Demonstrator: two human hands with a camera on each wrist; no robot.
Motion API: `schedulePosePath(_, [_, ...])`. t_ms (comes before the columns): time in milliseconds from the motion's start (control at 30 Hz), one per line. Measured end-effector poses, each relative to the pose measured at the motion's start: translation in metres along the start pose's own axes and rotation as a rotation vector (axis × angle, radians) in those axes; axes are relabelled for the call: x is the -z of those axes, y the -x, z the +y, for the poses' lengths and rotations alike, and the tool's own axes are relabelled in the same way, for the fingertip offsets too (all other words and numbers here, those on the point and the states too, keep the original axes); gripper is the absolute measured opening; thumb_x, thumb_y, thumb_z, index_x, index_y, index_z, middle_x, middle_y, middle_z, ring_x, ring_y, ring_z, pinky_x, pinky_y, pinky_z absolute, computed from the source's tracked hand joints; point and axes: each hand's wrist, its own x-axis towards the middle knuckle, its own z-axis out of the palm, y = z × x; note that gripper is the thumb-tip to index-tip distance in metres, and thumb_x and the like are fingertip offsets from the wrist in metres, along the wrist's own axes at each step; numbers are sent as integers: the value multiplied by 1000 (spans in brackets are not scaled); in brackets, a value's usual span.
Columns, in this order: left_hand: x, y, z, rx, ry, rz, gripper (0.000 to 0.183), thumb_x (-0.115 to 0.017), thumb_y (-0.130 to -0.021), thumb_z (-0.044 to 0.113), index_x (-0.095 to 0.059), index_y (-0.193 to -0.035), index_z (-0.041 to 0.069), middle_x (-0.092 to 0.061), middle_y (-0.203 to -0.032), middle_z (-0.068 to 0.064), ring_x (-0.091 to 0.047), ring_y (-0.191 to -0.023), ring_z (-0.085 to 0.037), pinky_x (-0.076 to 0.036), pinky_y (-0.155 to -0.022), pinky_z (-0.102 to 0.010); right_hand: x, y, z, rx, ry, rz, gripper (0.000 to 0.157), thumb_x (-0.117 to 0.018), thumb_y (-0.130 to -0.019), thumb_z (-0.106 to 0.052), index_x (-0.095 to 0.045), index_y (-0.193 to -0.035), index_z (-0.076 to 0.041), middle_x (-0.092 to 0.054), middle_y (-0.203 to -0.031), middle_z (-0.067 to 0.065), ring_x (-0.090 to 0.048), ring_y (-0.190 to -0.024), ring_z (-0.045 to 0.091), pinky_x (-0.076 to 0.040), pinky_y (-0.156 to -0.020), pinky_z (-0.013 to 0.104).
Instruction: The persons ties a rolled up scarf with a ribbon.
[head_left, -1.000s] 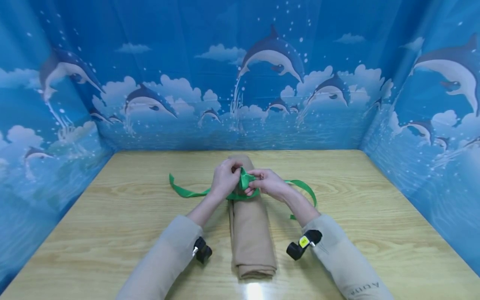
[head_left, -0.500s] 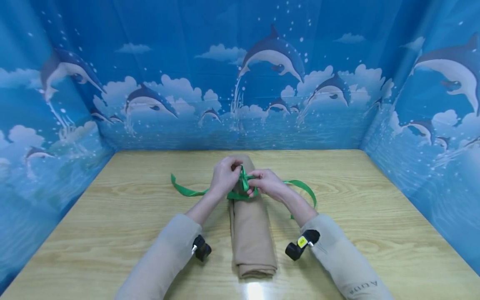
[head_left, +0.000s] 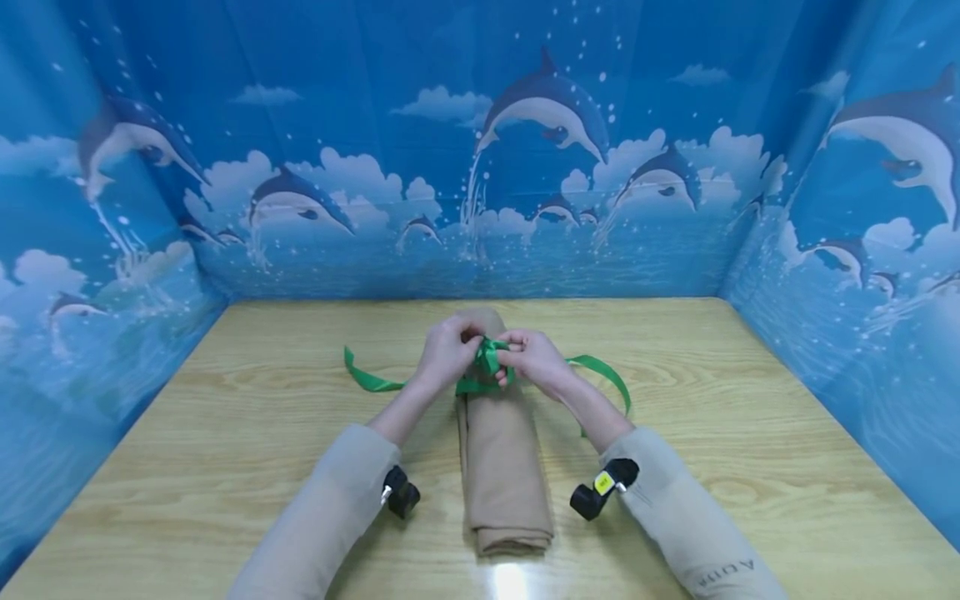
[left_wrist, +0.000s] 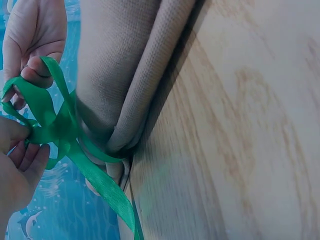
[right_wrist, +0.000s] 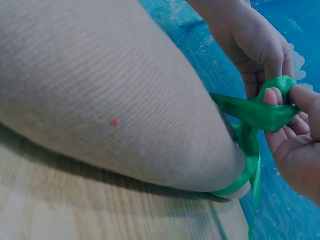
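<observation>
A long roll of tan cloth [head_left: 506, 467] lies lengthwise on the table, with a green satin ribbon [head_left: 487, 357] wrapped around its far half. Above the roll, my left hand [head_left: 447, 350] pinches the ribbon between thumb and fingers. From the other side my right hand [head_left: 536, 360] pinches a loop of the same ribbon [right_wrist: 265, 114], one fingertip showing through it. In the left wrist view the ribbon [left_wrist: 55, 127] crosses itself in loops between the two hands. Its loose tails trail out to the left and right on the table.
The wood-grain table [head_left: 225, 450] carries the roll at its middle. Blue curtains [head_left: 360, 108] printed with dolphins stand along the back and both sides. A black wrist camera [head_left: 401, 492] sits at the left sleeve, another camera [head_left: 600, 490] at the right.
The ribbon loop between the hands has shifted and bunched smaller, close to the fingertips. The left tail has drawn slightly inward. Both hands keep their pinch.
</observation>
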Motion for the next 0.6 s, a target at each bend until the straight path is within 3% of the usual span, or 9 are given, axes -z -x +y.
schedulePosePath(133, [1, 0, -1, 28, -7, -23, 8, -62, -84, 0, -68, -87, 2, -65, -83, -8, -60, -77, -21, -50, -67, -32, -1, -1, -2, 15, -8, 43, 21, -55, -91, -4, -56, -110, 4, -63, -70, 6, -60, -58, 14, -47, -56, 24])
schedulePosePath(367, [0, 1, -1, 116, 0, -81, 11, -60, -85, 2, -70, -91, 4, -67, -84, -6, -61, -80, -19, -51, -69, -31, -2, 0, -1, 89, -16, 94, 38, -55, -90, -3, -53, -128, -5, -65, -76, 8, -60, -57, 15, -47, -54, 26])
schedulePosePath(500, [-1, 2, -1, 142, 11, -98, 14, -60, -86, 2, -71, -94, 5, -68, -87, -6, -62, -83, -20, -51, -71, -32, -1, 0, 0, 115, -17, 81, 34, -54, -90, -3, -57, -124, -2, -67, -90, 9, -60, -59, 12, -50, -57, 26])
schedulePosePath(600, [-2, 2, -2, 159, 13, -102, 15, -60, -86, 3, -71, -96, 5, -68, -88, -6, -62, -84, -20, -52, -71, -32, -1, -1, 1, 121, -12, 81, 30, -52, -90, -2, -60, -119, 3, -67, -87, 10, -60, -58, 11, -49, -56, 27])
